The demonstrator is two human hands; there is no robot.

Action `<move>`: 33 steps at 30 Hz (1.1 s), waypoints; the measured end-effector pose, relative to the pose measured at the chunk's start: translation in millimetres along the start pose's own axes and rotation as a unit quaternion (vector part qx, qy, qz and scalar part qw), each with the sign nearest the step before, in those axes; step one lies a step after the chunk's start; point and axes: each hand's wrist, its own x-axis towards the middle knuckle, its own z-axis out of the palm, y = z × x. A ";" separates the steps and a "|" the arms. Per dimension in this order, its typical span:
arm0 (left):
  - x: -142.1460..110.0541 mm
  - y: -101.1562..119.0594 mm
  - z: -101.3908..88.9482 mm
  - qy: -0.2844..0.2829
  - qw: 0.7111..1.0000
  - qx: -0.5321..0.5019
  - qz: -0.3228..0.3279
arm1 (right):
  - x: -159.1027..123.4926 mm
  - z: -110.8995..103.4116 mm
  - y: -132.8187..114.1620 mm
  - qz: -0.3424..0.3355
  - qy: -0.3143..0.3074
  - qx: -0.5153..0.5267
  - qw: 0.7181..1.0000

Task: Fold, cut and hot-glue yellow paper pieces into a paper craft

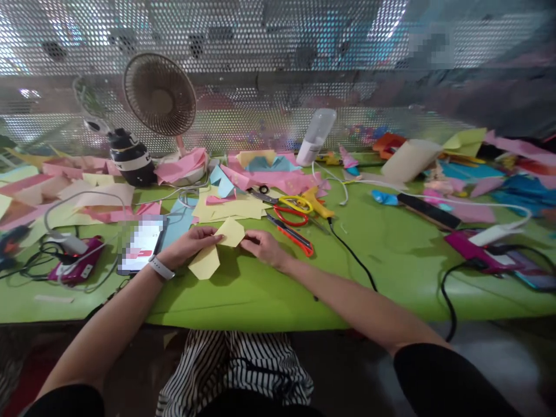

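Observation:
A folded yellow paper piece (215, 249) lies on the green table (391, 278) in front of me. My left hand (191, 243), with a white wristband, pinches its left side, fingers pressed on the paper. My right hand (263, 246) pinches the right edge of the same piece. Just beyond my right hand lie a red utility knife (291, 234) and red and yellow scissors (293, 208). A phone (141, 243) lies left of my left hand.
Pink, yellow and blue paper sheets (226, 205) are scattered across the back of the table. A small fan (160, 95) and a black bottle (130, 156) stand at the back left. A black cable (351, 258) crosses the table right of my hands. A magenta device (76, 266) lies at left.

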 end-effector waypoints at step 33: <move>26.2 -14.1 -7.6 0.155 0.933 0.147 0.290 | 26.7 -22.9 22.0 -0.012 0.217 0.129 0.968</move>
